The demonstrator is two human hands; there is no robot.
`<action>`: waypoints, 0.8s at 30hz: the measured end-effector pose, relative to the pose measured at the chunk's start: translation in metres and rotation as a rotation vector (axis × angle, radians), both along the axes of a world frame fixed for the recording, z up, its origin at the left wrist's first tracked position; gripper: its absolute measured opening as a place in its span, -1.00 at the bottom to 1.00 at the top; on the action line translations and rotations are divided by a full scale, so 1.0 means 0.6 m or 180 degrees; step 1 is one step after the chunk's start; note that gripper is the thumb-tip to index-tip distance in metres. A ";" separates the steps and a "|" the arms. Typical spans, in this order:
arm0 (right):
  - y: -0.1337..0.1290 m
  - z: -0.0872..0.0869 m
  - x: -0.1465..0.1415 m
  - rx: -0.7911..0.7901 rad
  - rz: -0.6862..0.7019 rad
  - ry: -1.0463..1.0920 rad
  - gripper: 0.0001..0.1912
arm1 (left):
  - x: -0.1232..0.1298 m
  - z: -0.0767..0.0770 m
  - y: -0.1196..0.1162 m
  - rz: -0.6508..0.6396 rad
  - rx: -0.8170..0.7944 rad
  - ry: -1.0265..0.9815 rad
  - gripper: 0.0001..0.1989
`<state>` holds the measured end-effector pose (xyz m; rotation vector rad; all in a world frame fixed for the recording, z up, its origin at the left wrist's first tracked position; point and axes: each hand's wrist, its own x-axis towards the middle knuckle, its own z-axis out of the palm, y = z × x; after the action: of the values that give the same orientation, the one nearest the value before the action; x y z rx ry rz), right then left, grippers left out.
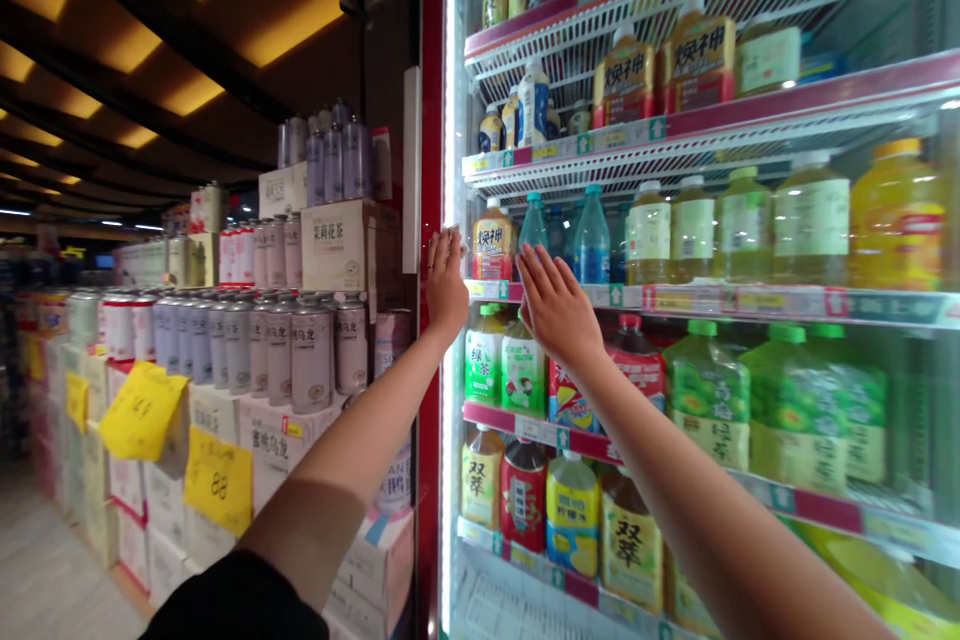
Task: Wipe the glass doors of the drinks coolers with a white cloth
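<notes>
My left hand point(447, 282) is raised at the lit left edge of a drinks fridge, fingers upright and close together. A bottle with a tan and red label point(493, 242) stands just right of it on the middle shelf. My right hand point(559, 308) is stretched flat, palm toward the shelves, partly covering a blue-capped bottle point(533, 222). Below its palm are green tea bottles point(523, 367). Neither hand shows anything held. I cannot tell whether the palms touch glass.
Shelves of bottled drinks fill the fridge, with a price-label strip point(720, 299) along each edge. A red frame point(431, 440) bounds its left side. Further left, stacked cartons point(337, 245) carry rows of cans point(311, 355) and yellow price signs point(218, 480).
</notes>
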<state>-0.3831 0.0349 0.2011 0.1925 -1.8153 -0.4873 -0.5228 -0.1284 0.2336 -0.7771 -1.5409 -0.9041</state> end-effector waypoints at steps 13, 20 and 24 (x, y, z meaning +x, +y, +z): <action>-0.003 0.001 0.004 0.0038 -0.0109 -0.0010 -0.12 | 0.011 -0.016 0.002 -0.0103 -0.0081 0.0105 -0.20; -0.005 0.001 0.006 -0.0011 -0.0104 -0.0068 -0.14 | 0.011 -0.026 0.028 -0.0057 0.0226 0.0093 -0.15; -0.005 0.002 0.006 -0.0032 -0.0103 -0.0084 -0.15 | 0.008 -0.040 0.018 0.0010 -0.0347 0.0447 -0.12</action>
<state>-0.3793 0.0317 0.2022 0.1635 -1.8486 -0.5002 -0.5180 -0.1175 0.2096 -0.8970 -1.4762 -0.7518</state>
